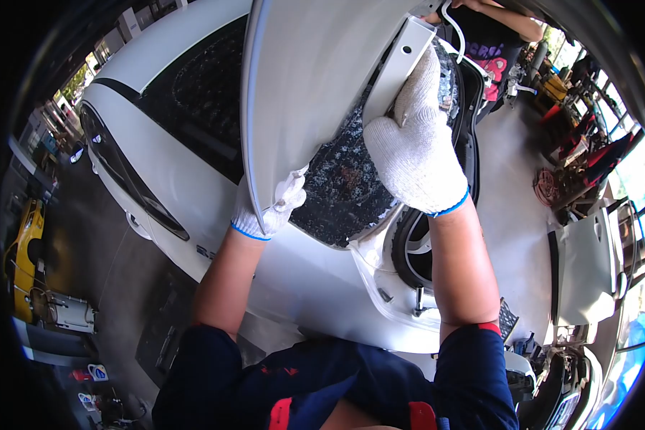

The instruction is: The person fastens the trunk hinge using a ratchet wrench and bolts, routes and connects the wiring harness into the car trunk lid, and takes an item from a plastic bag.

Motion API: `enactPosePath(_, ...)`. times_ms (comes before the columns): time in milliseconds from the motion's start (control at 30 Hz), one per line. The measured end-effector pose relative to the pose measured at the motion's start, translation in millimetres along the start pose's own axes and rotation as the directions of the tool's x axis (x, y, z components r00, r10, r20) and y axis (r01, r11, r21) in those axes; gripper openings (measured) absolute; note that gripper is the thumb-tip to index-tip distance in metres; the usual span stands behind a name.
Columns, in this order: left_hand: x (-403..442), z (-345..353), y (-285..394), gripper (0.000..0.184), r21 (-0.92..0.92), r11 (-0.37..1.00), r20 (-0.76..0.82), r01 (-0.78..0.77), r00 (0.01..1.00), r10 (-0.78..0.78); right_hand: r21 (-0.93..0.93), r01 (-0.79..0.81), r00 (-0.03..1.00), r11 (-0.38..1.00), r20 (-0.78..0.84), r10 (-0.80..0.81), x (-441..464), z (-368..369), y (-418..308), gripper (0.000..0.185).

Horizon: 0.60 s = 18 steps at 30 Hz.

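A large pale grey car body panel [308,79] stands raised over a silver car [308,287]. My left hand [276,204], in a white knit glove with a blue cuff, is closed round the panel's lower edge. My right hand [417,147], gloved alike, grips the panel's right side along a metal flange [401,68] with a round hole; some of its fingers are hidden behind the metal. Cracked dark glass [344,183] with crumbled bits lies below and between my hands.
Another person [498,43] stands at the far side, arms near the panel's top. A removed car door [588,269] leans at the right, near cluttered shelves. A yellow machine [25,251] is at the left. A dark wheel-like ring [401,247] shows beneath my right forearm.
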<state>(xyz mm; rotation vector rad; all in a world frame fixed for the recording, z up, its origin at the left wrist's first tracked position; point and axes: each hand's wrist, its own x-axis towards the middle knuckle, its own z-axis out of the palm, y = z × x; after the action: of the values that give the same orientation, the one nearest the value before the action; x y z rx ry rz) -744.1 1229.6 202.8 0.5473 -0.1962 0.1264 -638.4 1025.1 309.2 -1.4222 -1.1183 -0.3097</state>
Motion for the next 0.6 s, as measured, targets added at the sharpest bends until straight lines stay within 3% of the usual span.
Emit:
enactPosePath(167,0.4,0.5,0.0,0.047,-0.009,1.000,-0.015,0.012,1.000,-0.013,-0.283,0.088,0.996,0.955,-0.003,-0.092,-7.4,3.7,-18.4,0.097)
enactPosePath(333,1.3,1.5,-0.8,0.045,-0.018,1.000,-0.005,0.025,1.000,-0.025,-0.397,0.078,0.990,0.915,-0.074,-0.116,-9.2,0.8,-5.5,0.089)
enactPosePath(433,-0.2,3.4,-2.2,0.045,0.001,1.000,-0.033,0.014,0.999,-0.014,-0.186,-0.047,0.998,0.981,-0.041,0.040,-17.1,-3.0,-11.9,0.078)
enactPosePath(467,-1.2,4.1,-2.5,0.044,0.014,1.000,-0.062,0.017,0.998,-0.016,-0.190,-0.144,0.989,0.971,-0.011,0.144,-19.8,-8.2,-15.6,0.068)
enactPosePath(567,-0.1,4.3,-2.0,0.044,0.038,0.999,-0.084,0.019,0.996,-0.015,-0.012,-0.061,0.998,0.998,-0.035,0.060,-24.1,-11.3,-3.6,0.061)
enactPosePath(600,-1.0,1.8,-2.9,0.044,0.032,0.999,-0.058,0.018,0.998,-0.016,-0.139,-0.063,0.998,0.988,-0.033,0.059,-24.8,-14.1,-6.4,0.056)
